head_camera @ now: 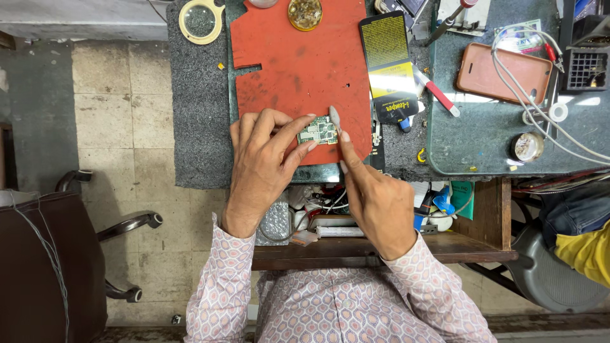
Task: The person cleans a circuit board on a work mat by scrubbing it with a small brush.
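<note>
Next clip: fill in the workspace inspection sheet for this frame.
Surface: red mat on a dark workbench.
Job's things: small circuit board on the mat's near edge.
Clutter: magnifier, brown phone case, red-capped pen.
Grippers: left hand pinches the board; right hand touches its right edge with a fingertip.
Cables: grey wires across the case.
Surroundings: tiled floor, office chair, open drawer.

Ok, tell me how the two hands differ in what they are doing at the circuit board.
The left hand curls over the small circuit board, fingertips pinning its left edge; the right hand points one extended finger at its right edge. The left hand covers part of the red mat; the right mostly overhangs the open drawer. Both touch the board.
</note>
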